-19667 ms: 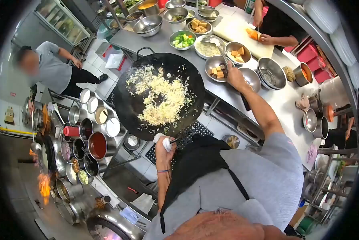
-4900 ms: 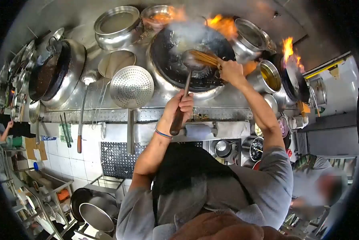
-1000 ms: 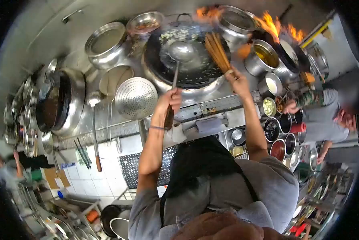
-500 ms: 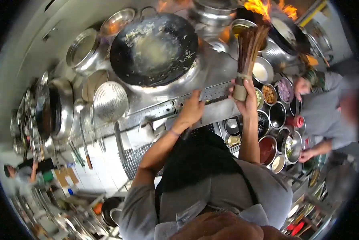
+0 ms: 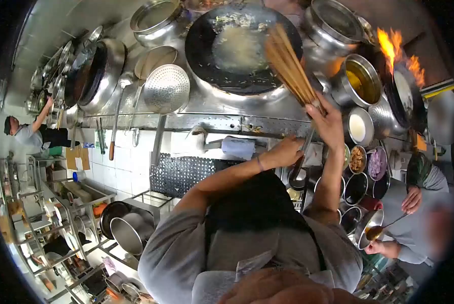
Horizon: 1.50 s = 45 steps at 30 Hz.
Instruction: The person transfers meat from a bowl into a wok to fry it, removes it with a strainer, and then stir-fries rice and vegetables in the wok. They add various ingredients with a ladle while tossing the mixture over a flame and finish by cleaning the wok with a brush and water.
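Note:
My right hand (image 5: 328, 123) is closed around the bound end of a bamboo wok brush (image 5: 289, 63). The brush slants up and left, its spread bristles over the right side of a large black wok (image 5: 201, 50). Cloudy liquid and pale food bits lie in the wok. Lower and just left, my left hand (image 5: 286, 152) has its fingers curled at a long-handled metal utensil (image 5: 309, 139) with a dark grip. The far end of that utensil is hard to make out behind my right hand.
A perforated skimmer (image 5: 167, 88) rests left of the wok. An oil pot (image 5: 361, 80) stands to the right, with flames (image 5: 389, 48) by another wok. Ingredient bowls (image 5: 377, 163) line my right side, where a co-worker's hand (image 5: 413, 199) and spoon are close.
The brush has swung from upright beside the wok to slanting over it. My left hand has shifted right, nearer my right hand. The view has turned, and the co-worker now holds a spoon.

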Each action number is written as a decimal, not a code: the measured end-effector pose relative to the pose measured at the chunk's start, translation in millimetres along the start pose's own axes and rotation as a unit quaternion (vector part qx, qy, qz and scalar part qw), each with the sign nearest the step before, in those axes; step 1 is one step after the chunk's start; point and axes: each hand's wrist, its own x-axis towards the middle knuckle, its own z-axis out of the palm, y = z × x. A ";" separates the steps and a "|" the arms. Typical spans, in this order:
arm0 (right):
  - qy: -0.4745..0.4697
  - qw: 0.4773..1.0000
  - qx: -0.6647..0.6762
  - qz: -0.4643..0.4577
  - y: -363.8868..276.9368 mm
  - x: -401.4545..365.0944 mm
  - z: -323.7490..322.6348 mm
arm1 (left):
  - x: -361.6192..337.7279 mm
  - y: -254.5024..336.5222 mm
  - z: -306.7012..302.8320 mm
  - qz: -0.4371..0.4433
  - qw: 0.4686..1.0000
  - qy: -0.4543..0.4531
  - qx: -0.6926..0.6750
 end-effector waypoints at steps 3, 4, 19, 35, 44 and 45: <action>-0.088 0.972 -0.174 -0.129 -42.0 53.6 29.4 | -35.2 4.3 -42.7 0.001 1.000 0.005 -0.005; -0.116 0.952 -0.223 -0.173 -52.6 73.1 44.6 | -50.4 1.7 -55.6 0.008 1.000 0.018 -0.001; -0.274 0.883 -0.379 -0.040 -30.1 188.2 173.4 | -300.4 -52.8 -245.2 -0.341 0.897 0.183 -0.214; -0.092 0.919 -0.379 -0.047 -21.3 215.0 262.5 | -284.0 -71.2 -295.8 -0.290 0.900 0.195 -0.260; -0.050 0.887 -0.454 -0.068 -9.5 244.4 250.6 | -286.3 -88.0 -316.2 -0.284 0.877 0.239 -0.305; -0.063 0.890 -0.449 -0.045 -14.6 243.8 248.2 | -280.9 -88.0 -319.3 -0.277 0.884 0.229 -0.297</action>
